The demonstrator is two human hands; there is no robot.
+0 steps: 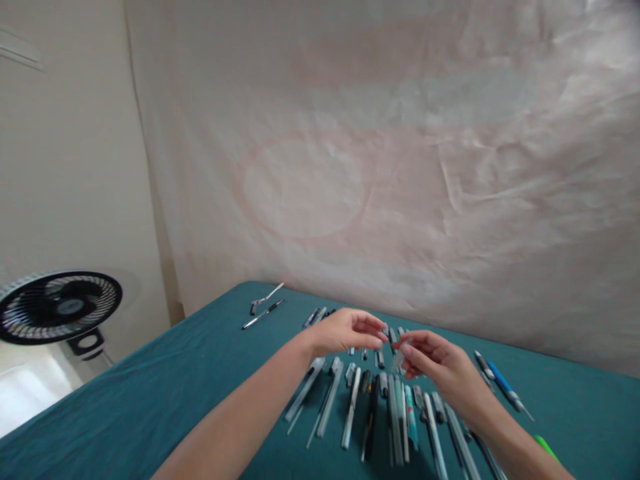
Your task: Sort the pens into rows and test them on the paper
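A pale, creased sheet with a faint oval ring spans the background, its top and right side cut off. Smooth dark-green cloth covers the table, its near edge out of frame. At left, a round black fan is clipped by the picture's border. The right hand pinches a small clear piece, blurred and partly covered by fingers, above the table. Just beside it, the left hand has loosely bent fingers; whether they grip anything I cannot tell. Slim, plastic-looking pen parts lie in rows beneath, some hidden by hands and forearms. A bright green item shows only partly behind the right forearm.
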